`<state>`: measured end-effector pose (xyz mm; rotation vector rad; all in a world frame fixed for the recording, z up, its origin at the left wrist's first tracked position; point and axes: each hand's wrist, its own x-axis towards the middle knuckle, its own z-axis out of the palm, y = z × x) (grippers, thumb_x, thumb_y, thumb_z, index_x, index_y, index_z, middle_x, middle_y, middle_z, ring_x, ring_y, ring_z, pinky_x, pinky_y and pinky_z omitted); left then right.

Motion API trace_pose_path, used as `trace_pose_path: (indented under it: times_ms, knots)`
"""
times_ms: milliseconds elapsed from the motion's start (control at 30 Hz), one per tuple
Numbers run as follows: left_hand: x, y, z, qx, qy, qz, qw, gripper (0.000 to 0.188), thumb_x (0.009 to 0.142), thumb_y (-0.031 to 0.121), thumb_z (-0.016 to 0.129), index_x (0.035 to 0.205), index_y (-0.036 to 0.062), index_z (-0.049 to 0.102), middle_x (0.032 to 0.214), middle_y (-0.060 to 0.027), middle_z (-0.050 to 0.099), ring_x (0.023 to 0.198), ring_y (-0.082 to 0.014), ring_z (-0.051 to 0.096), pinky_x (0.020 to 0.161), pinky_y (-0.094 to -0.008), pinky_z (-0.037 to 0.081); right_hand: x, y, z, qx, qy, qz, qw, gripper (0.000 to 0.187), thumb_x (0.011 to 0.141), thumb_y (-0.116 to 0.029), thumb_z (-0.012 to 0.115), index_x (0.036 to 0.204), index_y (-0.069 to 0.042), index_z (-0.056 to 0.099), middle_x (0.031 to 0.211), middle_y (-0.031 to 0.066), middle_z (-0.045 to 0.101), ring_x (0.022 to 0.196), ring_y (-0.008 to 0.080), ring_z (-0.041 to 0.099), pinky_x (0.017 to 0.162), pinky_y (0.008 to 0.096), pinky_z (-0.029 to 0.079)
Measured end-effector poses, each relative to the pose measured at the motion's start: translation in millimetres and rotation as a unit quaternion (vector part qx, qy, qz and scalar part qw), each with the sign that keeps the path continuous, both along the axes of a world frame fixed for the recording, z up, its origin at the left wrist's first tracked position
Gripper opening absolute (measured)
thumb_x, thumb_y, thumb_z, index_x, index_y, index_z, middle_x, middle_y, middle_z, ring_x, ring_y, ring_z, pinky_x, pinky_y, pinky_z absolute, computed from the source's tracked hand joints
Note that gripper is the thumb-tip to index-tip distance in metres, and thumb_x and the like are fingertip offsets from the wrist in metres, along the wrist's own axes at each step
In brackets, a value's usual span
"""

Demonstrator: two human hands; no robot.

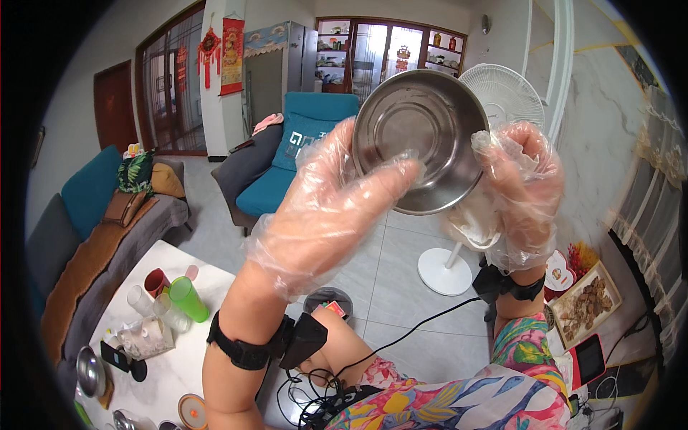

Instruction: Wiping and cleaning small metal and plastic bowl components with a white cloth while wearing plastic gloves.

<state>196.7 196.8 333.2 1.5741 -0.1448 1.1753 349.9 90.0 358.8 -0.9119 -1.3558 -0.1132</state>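
Two bare forearms come up toward the camera, each wearing one black strap (236, 350), and both hands are in clear plastic gloves. One metal bowl (398, 115) is raised between the hands. Left of and below the left hand (322, 204), one white table (208, 276) carries four cups: one green cup (188, 301), one red cup (156, 282) and two clear cups (172, 315). Also on it are one tissue box (149, 337), one phone (116, 355) and a second metal bowl (90, 373). Beyond the hands stand one blue armchair (269, 190) and one white fan (512, 89); below the right hand (530, 183) is one tray (616, 304) of brown pieces. As for the raised bowl, it is round and silver-grey, tipped on its side with its hollow facing the camera, ringed at the bottom and shiny with a few streaks. Partly closed, the left hand grips its left side, thumb inside, fingers behind. Curled nearly closed, the right hand has a bunched whitish cloth (479, 231), its thumb tip at the bowl's right edge.
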Motion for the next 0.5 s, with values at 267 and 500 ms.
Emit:
trace_pose_path:
  times_ms: [267,500]
  knots:
    - [-1,22,-1,-0.123,-0.046,-0.247,0.96,0.042,0.081,0.003,0.057,0.122,0.0023,0.046,0.108,-0.008,0.058,0.099,-0.015,0.057,0.087,-0.0328,0.045,-3,7,-3,-0.016,-0.007,-0.048,0.999,0.014,0.079,-0.01,0.067,0.08,-0.005,0.054,0.075,-0.0038,0.053,0.068,0.0028,0.046,0.063,0.0172,0.038]
    - [4,35,-11,-0.143,-0.085,-0.347,0.923,0.046,0.078,-0.003,0.052,0.123,0.0004,0.044,0.104,-0.0108,0.059,0.096,-0.0175,0.058,0.087,-0.0357,0.046,-5,8,-4,-0.061,-0.01,-0.06,0.996,0.013,0.077,-0.005,0.064,0.078,-0.005,0.052,0.074,-0.0039,0.05,0.068,0.0032,0.044,0.062,0.0193,0.039]
